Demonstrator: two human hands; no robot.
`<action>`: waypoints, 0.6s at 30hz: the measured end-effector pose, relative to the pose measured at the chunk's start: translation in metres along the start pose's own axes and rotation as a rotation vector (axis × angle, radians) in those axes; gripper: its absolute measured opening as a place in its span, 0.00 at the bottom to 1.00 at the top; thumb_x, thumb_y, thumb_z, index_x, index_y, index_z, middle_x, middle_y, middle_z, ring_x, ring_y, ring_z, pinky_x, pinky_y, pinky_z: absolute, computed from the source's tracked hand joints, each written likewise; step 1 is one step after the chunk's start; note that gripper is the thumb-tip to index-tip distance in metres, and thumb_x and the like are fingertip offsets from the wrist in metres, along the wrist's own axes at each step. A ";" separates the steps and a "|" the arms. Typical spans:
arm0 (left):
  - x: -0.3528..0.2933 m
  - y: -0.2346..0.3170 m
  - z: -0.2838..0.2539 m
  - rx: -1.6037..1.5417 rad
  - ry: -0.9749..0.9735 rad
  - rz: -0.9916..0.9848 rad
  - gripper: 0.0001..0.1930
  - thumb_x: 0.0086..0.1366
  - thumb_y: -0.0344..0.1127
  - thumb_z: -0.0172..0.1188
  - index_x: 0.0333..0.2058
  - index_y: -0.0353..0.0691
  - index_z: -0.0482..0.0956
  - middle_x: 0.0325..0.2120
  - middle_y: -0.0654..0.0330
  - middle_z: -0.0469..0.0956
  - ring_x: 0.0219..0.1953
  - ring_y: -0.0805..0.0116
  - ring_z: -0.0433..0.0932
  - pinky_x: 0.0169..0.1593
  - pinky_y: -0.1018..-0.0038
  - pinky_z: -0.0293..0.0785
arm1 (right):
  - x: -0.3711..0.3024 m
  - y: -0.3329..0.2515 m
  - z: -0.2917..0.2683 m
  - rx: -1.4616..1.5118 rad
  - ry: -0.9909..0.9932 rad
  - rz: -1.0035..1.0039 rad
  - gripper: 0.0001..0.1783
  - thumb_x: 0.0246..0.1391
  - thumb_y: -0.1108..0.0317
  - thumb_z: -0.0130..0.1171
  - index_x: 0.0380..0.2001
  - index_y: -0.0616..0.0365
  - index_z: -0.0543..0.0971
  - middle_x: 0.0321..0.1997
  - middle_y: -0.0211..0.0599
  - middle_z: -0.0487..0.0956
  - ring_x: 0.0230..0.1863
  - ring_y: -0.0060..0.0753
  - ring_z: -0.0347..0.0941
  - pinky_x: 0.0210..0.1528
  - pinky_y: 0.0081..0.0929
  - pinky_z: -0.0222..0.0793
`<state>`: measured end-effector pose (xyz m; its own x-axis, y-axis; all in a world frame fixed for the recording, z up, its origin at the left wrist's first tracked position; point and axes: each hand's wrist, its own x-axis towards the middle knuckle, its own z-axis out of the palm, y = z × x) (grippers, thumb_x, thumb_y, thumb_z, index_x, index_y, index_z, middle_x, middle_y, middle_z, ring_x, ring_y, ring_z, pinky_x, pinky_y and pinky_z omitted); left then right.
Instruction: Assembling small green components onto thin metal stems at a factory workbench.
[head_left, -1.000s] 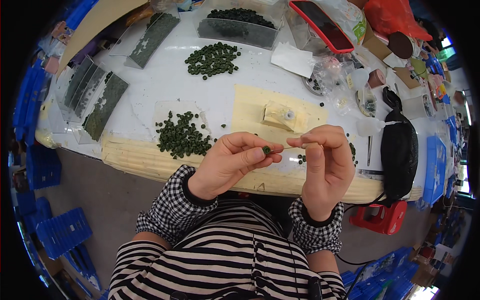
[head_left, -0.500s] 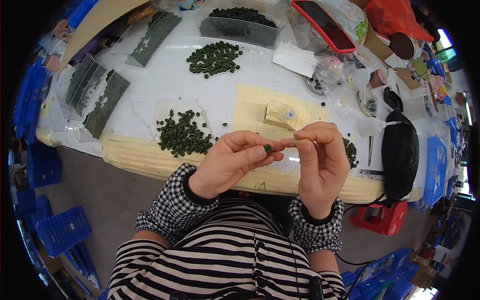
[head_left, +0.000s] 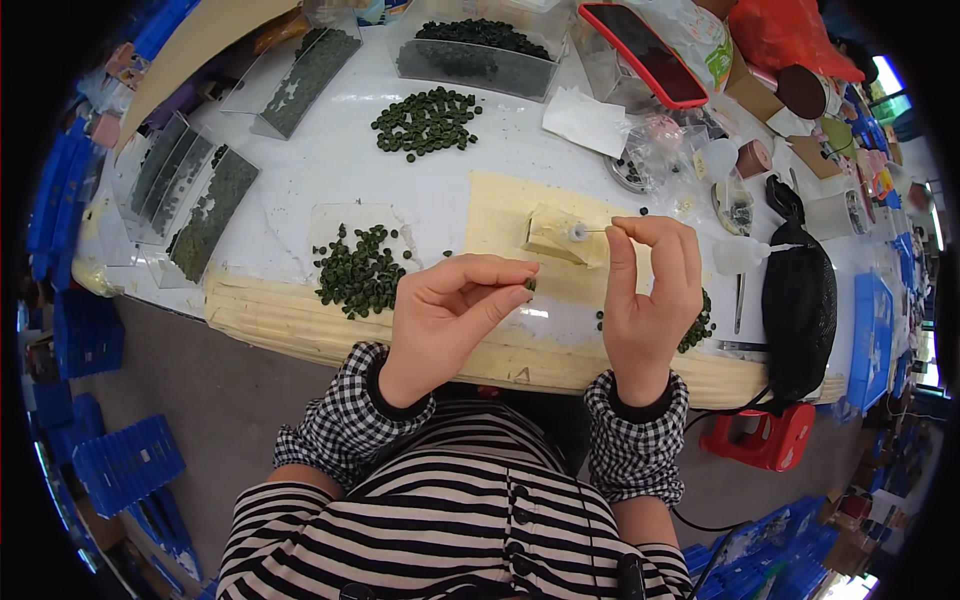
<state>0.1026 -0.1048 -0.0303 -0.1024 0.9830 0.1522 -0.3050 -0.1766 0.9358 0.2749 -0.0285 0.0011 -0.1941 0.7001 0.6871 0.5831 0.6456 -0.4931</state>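
Note:
My left hand (head_left: 455, 322) pinches a small dark green round piece (head_left: 530, 286) between thumb and fingertips. Between the thumb and fingers of my right hand (head_left: 655, 305) is a thin needle-like tool (head_left: 597, 231). Its far end meets a small whitish tip (head_left: 578, 232) on a cream-coloured block (head_left: 550, 236), which rests on a yellow sheet (head_left: 490, 205). Left of my left hand lies a pile of green pieces (head_left: 358, 275), and another pile (head_left: 427, 122) sits farther back. More of them (head_left: 697, 328) lie partly hidden behind my right hand.
Clear trays of green pieces (head_left: 478, 65) stand at the back and left. A red-cased phone (head_left: 645, 55) leans at back right, near a white tissue (head_left: 585, 120). A white squeeze bottle (head_left: 737, 256), tweezers (head_left: 739, 304) and a black mesh bag (head_left: 800, 310) lie at right.
My right hand has moved up and away from my left, taking the needle-like tool to the tip on the block. My left hand has shifted slightly left, still pinching the green piece.

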 end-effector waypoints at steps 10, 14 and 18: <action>0.000 0.006 0.001 0.357 0.041 0.275 0.10 0.55 0.18 0.65 0.37 0.31 0.83 0.39 0.50 0.83 0.41 0.64 0.82 0.45 0.75 0.78 | -0.010 -0.010 -0.003 0.028 -0.063 0.026 0.12 0.47 0.78 0.66 0.37 0.59 0.81 0.35 0.37 0.76 0.37 0.37 0.71 0.37 0.29 0.67; 0.000 0.006 0.001 0.322 0.015 0.275 0.10 0.55 0.18 0.65 0.38 0.31 0.82 0.40 0.50 0.83 0.41 0.65 0.82 0.45 0.75 0.78 | -0.023 -0.027 -0.015 0.343 -0.188 0.117 0.10 0.46 0.78 0.67 0.34 0.59 0.83 0.33 0.35 0.77 0.35 0.33 0.73 0.36 0.25 0.69; -0.001 0.007 0.001 0.258 -0.020 0.252 0.11 0.55 0.18 0.66 0.38 0.32 0.82 0.40 0.50 0.82 0.41 0.66 0.82 0.44 0.75 0.78 | -0.031 -0.033 -0.015 0.452 -0.234 0.150 0.11 0.46 0.79 0.67 0.36 0.58 0.84 0.33 0.34 0.78 0.35 0.32 0.73 0.36 0.24 0.68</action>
<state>0.1015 -0.1067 -0.0233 -0.1250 0.9113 0.3924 -0.0234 -0.3981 0.9170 0.2735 -0.0762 0.0046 -0.3358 0.8107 0.4797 0.2294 0.5643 -0.7931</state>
